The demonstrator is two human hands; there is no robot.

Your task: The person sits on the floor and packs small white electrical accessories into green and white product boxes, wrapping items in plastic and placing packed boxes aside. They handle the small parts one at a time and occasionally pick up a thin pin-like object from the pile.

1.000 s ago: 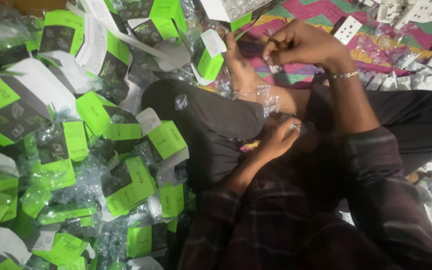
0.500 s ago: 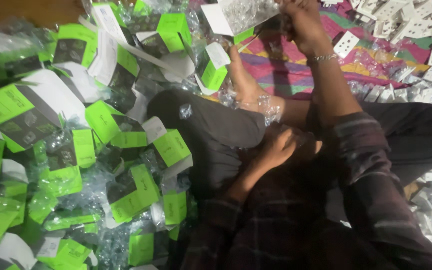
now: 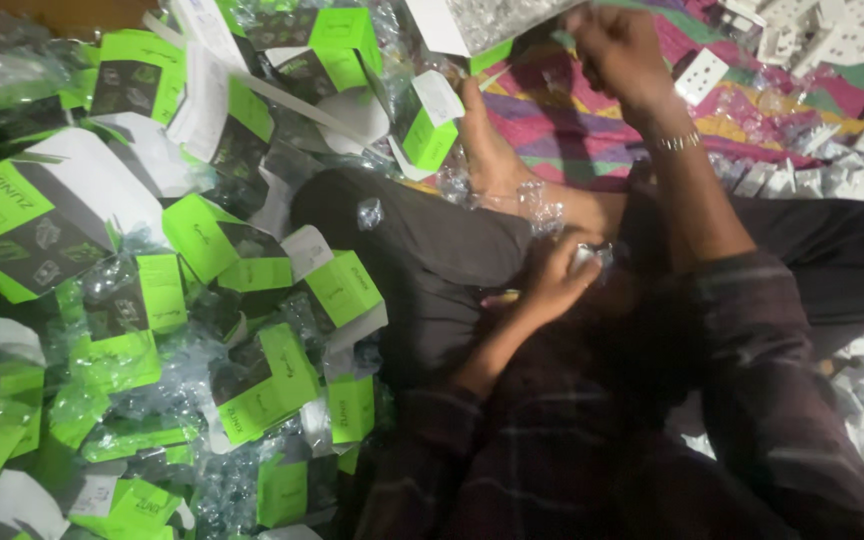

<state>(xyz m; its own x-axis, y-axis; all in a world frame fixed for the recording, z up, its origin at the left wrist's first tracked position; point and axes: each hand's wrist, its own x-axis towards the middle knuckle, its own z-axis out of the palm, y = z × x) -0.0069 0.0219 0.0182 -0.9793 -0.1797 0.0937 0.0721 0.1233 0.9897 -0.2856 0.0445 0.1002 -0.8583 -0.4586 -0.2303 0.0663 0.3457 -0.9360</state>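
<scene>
My left hand [image 3: 552, 285] is closed around a small white part [image 3: 584, 258] in my lap, while my right hand [image 3: 617, 45] pinches the edge of a clear bag [image 3: 512, 18] raised over the striped cloth [image 3: 572, 130]. I'd judge the bag could tip and spill into the green boxes [image 3: 252, 380] crowding my knee.
</scene>
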